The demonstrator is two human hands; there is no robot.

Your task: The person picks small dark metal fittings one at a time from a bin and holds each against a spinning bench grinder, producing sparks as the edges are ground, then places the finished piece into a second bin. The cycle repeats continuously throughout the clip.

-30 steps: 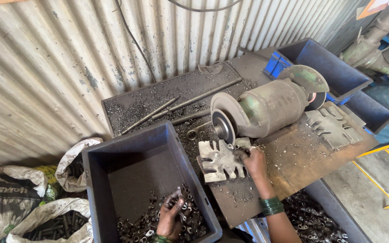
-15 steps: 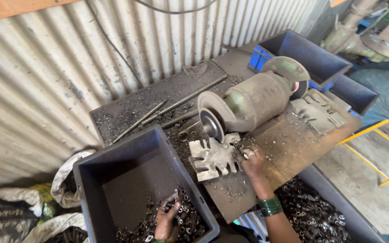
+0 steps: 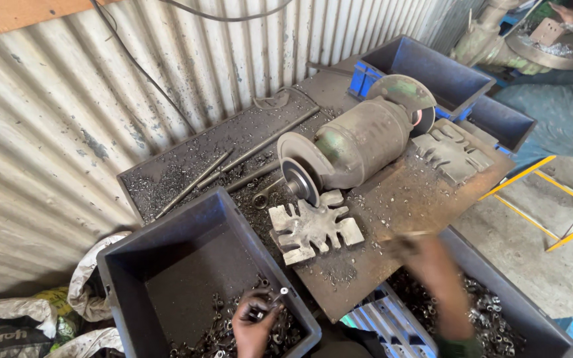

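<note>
Down under left hand [image 3: 254, 326] (bin [image 3: 167, 265]): rings [image 3: 280, 328]

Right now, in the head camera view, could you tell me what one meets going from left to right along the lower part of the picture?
Crumpled sacks → dark blue bin of small metal rings → left hand in that bin, holding a small part → slotted metal plate on the bench → blurred right hand → second bin of rings.

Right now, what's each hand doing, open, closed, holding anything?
Left hand: closed on a small metal ring, over the grey bin.
Right hand: blurred above the bench; its grip cannot be told.
</note>
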